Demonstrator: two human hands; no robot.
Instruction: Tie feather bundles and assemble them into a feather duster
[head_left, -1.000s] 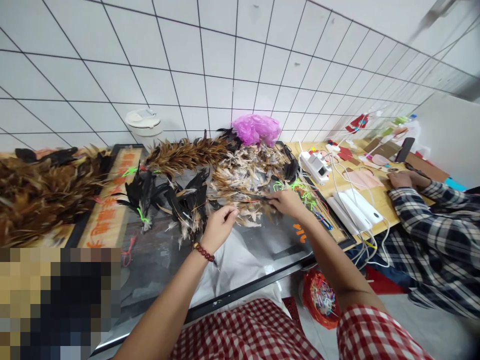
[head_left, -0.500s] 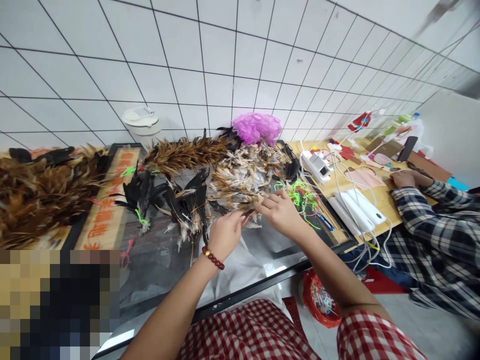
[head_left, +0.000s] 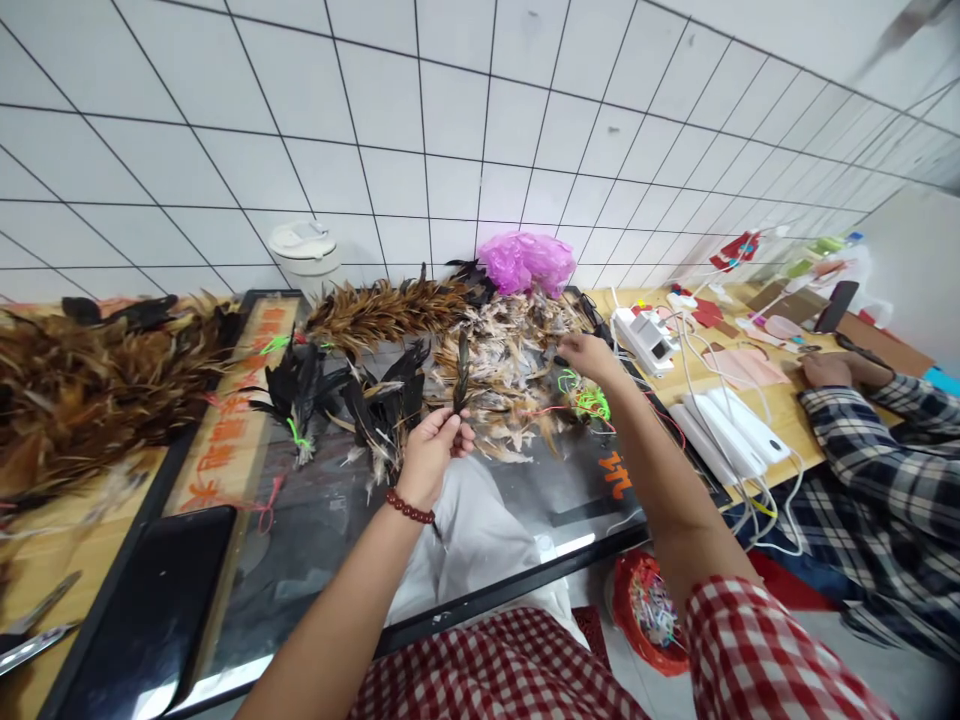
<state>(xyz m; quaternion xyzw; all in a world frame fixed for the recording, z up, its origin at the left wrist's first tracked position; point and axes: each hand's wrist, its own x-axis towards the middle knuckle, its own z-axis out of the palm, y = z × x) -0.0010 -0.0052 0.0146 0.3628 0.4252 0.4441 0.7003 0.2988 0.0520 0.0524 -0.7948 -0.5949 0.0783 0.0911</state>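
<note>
My left hand, with a bead bracelet at the wrist, is closed on a dark feather that stands upright above its fingers. My right hand reaches farther out over the pile of pale and brown loose feathers, fingers curled at its far right edge beside green ties. What its fingers hold I cannot make out. Bundles of black feathers lie left of my left hand on the glass-topped table.
A long brown feather string and a big brown feather heap lie at the left. A pink bag, a white cup, power strips, a black phone. Another person's checked sleeve rests at the right.
My hands have parted. The right hand moved away to the far right of the feather pile; the left hand now holds a dark feather upright. The camera shifted right.
</note>
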